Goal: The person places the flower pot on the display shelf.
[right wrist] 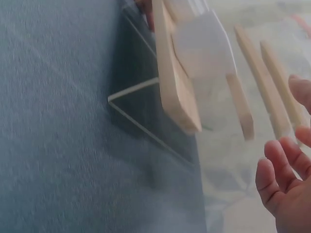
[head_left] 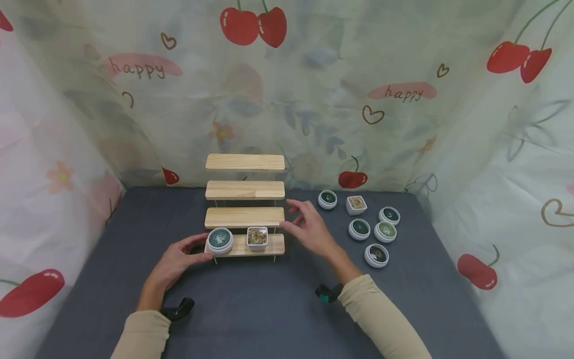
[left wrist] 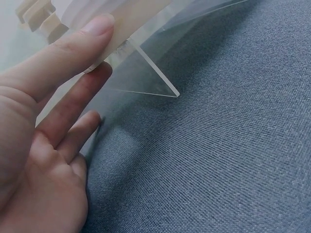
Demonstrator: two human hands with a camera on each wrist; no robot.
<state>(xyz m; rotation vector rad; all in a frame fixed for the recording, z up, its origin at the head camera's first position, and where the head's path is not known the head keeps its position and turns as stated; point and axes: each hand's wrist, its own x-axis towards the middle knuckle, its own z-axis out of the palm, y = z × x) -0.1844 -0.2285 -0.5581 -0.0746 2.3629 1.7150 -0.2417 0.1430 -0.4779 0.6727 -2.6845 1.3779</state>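
A tiered display stand (head_left: 244,218) has several pale wooden planks on clear supports. On its lowest plank sit a round white jar (head_left: 219,240) with a dark green top, at the left end, and a square white pot (head_left: 257,238) of brownish bits, right of the middle. My left hand (head_left: 179,259) pinches the left end of that plank, beside the round jar; in the left wrist view its thumb (left wrist: 73,51) lies along the plank's edge with a finger beneath. My right hand (head_left: 311,229) hovers off the stand's right side, fingers loosely bent and holding nothing.
To the right on the dark cloth stand several round white jars, such as a light green one (head_left: 385,232) and a dark one (head_left: 376,255), and another square pot (head_left: 356,205). A printed curtain (head_left: 314,124) hangs behind the table (head_left: 269,309) and along both sides.
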